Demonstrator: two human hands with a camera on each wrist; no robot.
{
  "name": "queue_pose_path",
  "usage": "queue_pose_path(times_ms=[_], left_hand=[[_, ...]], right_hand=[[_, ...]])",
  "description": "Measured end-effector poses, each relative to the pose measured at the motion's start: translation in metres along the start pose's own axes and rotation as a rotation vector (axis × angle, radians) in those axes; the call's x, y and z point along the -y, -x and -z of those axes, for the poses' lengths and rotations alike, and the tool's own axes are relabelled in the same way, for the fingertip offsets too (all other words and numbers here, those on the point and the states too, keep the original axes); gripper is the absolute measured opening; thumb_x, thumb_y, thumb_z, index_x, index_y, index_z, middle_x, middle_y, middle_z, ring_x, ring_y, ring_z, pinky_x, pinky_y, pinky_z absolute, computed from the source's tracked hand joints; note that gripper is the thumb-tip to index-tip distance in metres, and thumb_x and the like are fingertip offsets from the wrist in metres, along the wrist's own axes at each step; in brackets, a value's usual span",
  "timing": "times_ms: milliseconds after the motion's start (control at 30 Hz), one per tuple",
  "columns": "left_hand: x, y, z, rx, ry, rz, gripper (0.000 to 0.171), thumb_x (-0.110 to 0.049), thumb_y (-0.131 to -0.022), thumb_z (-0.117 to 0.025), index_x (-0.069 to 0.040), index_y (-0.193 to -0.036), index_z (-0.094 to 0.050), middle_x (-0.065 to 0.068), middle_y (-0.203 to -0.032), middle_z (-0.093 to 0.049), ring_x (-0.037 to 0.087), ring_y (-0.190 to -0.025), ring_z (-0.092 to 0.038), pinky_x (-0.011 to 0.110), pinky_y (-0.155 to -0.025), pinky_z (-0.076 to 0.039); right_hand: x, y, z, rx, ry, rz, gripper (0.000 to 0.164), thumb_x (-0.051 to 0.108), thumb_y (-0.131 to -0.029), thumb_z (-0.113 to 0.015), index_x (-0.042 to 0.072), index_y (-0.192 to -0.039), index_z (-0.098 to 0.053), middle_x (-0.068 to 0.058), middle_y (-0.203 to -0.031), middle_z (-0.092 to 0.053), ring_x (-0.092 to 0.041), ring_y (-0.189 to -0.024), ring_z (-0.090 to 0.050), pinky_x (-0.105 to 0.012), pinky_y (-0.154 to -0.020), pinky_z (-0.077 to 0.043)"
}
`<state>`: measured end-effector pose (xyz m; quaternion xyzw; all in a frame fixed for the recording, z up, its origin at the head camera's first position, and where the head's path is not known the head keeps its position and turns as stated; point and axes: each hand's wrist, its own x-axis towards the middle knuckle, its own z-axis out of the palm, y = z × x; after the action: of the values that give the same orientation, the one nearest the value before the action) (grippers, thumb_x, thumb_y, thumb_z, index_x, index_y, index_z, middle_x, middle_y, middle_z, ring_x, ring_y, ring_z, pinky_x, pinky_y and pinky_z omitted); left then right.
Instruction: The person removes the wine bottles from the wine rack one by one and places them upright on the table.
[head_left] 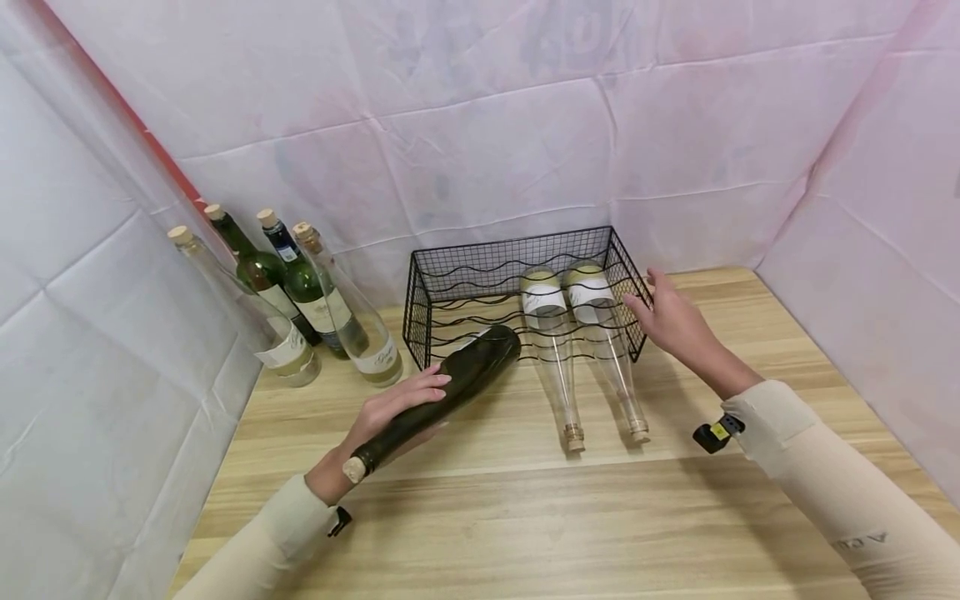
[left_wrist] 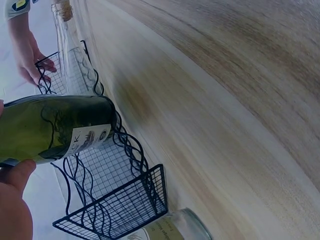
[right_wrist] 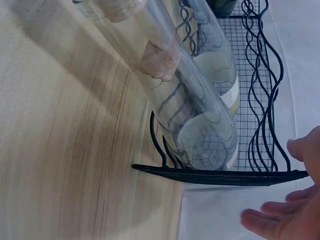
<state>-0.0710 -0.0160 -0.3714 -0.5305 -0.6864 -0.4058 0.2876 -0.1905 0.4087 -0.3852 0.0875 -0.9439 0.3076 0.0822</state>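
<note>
Left hand [head_left: 384,410]: gripping the dark bottle [head_left: 442,406].
Dark bottle: tilted, base by the front edge of the rack [head_left: 510,265], contact unclear.
Right hand [head_left: 681,321]: loosely spread, at the rack's right edge.
Two clear bottles [head_left: 555,346]: lying in the rack's right half.

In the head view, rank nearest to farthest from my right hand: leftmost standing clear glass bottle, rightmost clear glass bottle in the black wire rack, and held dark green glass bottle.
1. Rightmost clear glass bottle: in the black wire rack, beside your right hand.
2. Dark green glass bottle: in your left hand.
3. Leftmost standing clear glass bottle: far left.
</note>
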Motion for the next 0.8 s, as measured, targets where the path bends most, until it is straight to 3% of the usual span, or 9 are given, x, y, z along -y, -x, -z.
queue_pose_path(times_ms=[133, 367, 567, 800], left_hand=[[-0.002, -0.001, 0.001, -0.007, 0.009, -0.001, 0.055, 0.010, -0.058, -0.079, 0.003, -0.110, -0.063, 0.028, -0.110, -0.063, 0.046, -0.108, -0.055, 0.056, -0.086, -0.049], [-0.008, -0.006, 0.004, -0.031, 0.029, 0.019, 0.053, 0.011, -0.057, -0.079, 0.004, -0.107, -0.063, 0.028, -0.108, -0.064, 0.047, -0.105, -0.056, 0.053, -0.087, -0.050], [-0.005, -0.004, 0.003, -0.078, -0.032, 0.063, 0.052, 0.007, -0.055, -0.082, 0.007, -0.103, -0.063, 0.026, -0.105, -0.066, 0.044, -0.098, -0.061, 0.042, -0.089, -0.051], [-0.002, -0.003, 0.006, -0.094, -0.032, 0.087, 0.053, 0.006, -0.057, -0.083, 0.009, -0.105, -0.062, 0.027, -0.106, -0.065, 0.040, -0.099, -0.061, 0.036, -0.091, -0.051]], right_hand=[[0.003, 0.003, 0.000, -0.076, 0.009, 0.077, 0.076, 0.037, -0.097, -0.053, -0.002, -0.148, -0.014, -0.034, -0.143, -0.031, -0.054, -0.123, -0.034, -0.066, -0.100, -0.031], [0.018, 0.008, -0.001, -0.223, 0.094, 0.297, 0.073, 0.029, -0.090, -0.065, -0.009, -0.140, -0.029, -0.034, -0.139, -0.036, -0.047, -0.129, -0.031, -0.057, -0.109, -0.026], [0.029, 0.015, -0.003, -0.220, 0.114, 0.371, 0.075, 0.031, -0.087, -0.069, -0.007, -0.140, -0.032, -0.032, -0.139, -0.038, -0.045, -0.129, -0.033, -0.055, -0.109, -0.027], [0.040, 0.020, -0.006, -0.194, 0.120, 0.430, 0.079, 0.035, -0.085, -0.070, -0.004, -0.142, -0.031, -0.029, -0.142, -0.037, -0.042, -0.130, -0.032, -0.055, -0.109, -0.028]])
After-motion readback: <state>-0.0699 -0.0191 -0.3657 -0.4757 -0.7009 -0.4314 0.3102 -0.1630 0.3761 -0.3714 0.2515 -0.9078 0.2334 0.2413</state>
